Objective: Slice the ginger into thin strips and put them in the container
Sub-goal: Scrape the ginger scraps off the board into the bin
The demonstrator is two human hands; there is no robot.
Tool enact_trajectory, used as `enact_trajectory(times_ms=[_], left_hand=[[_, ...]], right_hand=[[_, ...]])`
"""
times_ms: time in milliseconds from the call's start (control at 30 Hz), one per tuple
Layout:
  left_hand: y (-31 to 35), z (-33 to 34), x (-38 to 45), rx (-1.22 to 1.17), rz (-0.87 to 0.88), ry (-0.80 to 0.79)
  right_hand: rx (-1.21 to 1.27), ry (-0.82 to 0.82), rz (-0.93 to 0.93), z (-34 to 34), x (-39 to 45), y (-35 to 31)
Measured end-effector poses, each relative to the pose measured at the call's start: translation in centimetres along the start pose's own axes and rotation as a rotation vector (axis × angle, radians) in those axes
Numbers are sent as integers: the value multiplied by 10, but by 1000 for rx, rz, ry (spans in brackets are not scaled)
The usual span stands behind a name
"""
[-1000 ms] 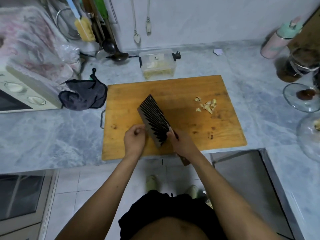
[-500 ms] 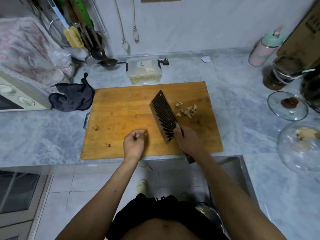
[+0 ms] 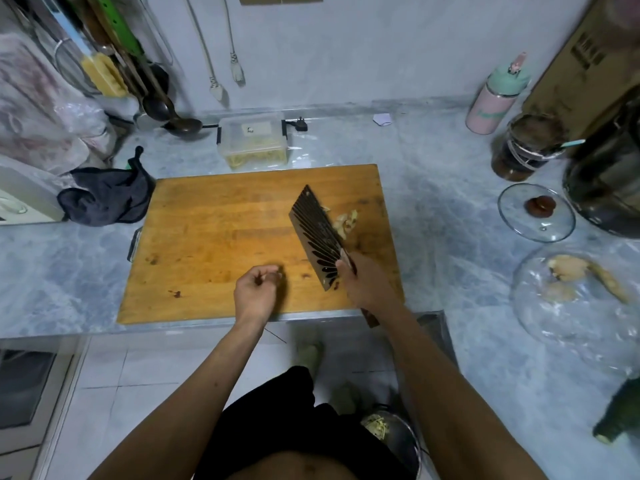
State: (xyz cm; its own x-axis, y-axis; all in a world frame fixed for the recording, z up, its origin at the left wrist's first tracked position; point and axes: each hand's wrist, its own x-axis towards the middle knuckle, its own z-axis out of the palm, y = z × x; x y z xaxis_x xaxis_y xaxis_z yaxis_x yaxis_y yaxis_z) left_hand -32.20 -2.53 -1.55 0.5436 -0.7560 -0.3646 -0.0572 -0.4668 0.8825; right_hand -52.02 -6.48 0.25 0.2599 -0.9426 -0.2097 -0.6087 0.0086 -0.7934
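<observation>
A wooden cutting board (image 3: pixel 221 237) lies on the marble counter. My right hand (image 3: pixel 367 285) grips the handle of a dark cleaver (image 3: pixel 318 237), its blade tilted and touching a small pile of ginger pieces (image 3: pixel 346 221) on the board's right side, partly hiding them. My left hand (image 3: pixel 256 292) hovers over the board's front edge with fingers curled; I cannot see anything in it. A clear plastic container (image 3: pixel 254 142) with pale ginger strips inside stands behind the board near the wall.
A dark cloth (image 3: pixel 104 199) lies left of the board beside a white appliance (image 3: pixel 24 199). Right of the board are a glass lid (image 3: pixel 536 213), a glass bowl with ginger chunks (image 3: pixel 581 289), a jar (image 3: pixel 526 147) and a pink bottle (image 3: pixel 491 98). Utensils hang at back left.
The cleaver moved right across the board and reached the ginger pile. My left hand came away from the blade and stays near the front edge.
</observation>
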Motion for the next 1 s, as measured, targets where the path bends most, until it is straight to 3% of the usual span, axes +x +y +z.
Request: enact_trajectory(times_ms=[167, 400, 533, 633, 800, 1000], left_hand=[[17, 17, 22, 64, 96, -36], [14, 23, 54, 353, 351, 22], [6, 28, 62, 542, 308, 43], [5, 30, 63, 545, 293, 59], [-1, 33, 64, 558, 267, 50], [-10, 23, 70, 548, 333, 20]], right_hand=[[5, 167, -80, -26, 3, -7], [-385, 223, 177, -49, 24, 2], [-594, 231, 214, -28, 27, -3], [-659, 193, 148, -3, 22, -12], [-542, 107, 92, 14, 17, -25], [-13, 343, 138, -40, 10, -3]])
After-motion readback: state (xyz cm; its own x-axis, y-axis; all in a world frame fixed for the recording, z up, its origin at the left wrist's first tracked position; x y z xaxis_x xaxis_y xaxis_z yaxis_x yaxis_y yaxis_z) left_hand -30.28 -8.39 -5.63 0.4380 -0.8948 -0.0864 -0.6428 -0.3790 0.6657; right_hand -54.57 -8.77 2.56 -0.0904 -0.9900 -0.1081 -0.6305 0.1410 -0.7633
